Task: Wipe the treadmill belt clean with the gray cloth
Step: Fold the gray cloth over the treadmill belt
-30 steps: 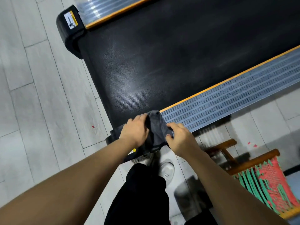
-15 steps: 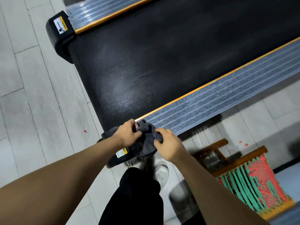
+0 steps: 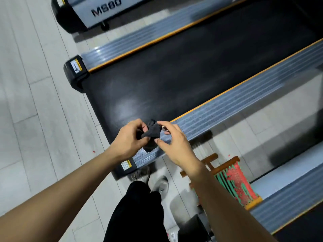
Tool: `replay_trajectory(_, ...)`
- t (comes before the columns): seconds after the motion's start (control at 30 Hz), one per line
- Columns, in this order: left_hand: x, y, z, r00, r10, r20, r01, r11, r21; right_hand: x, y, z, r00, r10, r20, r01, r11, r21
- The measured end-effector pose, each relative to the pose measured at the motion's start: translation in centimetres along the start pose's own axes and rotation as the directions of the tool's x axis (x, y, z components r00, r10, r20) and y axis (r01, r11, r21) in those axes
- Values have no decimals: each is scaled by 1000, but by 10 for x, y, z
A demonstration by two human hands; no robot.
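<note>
Floor (image 3: 35, 102): 1, pale tiles, carries everything below.

Treadmill, 1 in full use, plus parts of 2 more: 1 marked unit (image 3: 104, 9) at the top edge and 1 deck at the lower right corner.

Belt (image 3: 183, 70): 1, black, dull sheen near its rear end. Long axis runs from lower left to upper right, up and away from both hands. It lies just beyond and above the cloth; the nearest patch sits directly past the left hand's knuckles. No contact with cloth is visible.

Side rails: 2, grey ribbed with orange edging, near rail (image 3: 236, 103) passing under the hands.

End caps: 2, black, each with 1 warning label; far cap (image 3: 75, 70).

Stool (image 3: 232, 179): 1, wooden frame, red and green woven seat, right of the legs.

Left hand (image 3: 130, 138): 1, fingers curled round the cloth, gripping it; nearer the belt.

Right hand (image 3: 174, 142): 1, thumb and forefinger spread by the cloth's right edge; whether they pinch it I cannot tell.

Cloth (image 3: 151, 135): 1, dark grey, bunched, held in air over the near rail's rear end.

Judgement: the wipe likely starts with a short reach forward and left onto the belt.
</note>
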State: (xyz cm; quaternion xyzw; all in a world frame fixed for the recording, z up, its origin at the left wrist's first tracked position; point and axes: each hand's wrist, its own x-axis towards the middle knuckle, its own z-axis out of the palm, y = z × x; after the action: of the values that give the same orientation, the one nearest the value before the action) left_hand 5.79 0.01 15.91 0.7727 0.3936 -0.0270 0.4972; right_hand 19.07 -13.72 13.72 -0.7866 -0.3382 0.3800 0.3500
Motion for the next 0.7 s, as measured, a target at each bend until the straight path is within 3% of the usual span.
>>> replay_trajectory(0.23,-48,125,-66,998,49,-30,-51,997,-59,-35,-107,-77,960,-178,-217,185,983,15)
replay_trajectory(0.37,-70,177,-92,998,45,-49,-53,981,-184,-58,-155,-112,933,-229,-277,236,972,-7)
replay_trajectory(0.6,-98,244,-125,993,116,-18,-115,920,-374,-85,-209,-171,904,-297,-306,270,954,-128)
replay_trajectory(0.7,-100,263,-137,988,140,-61,-153,882,-445,-91,-222,-191,909,-293,-296,284,956,-73)
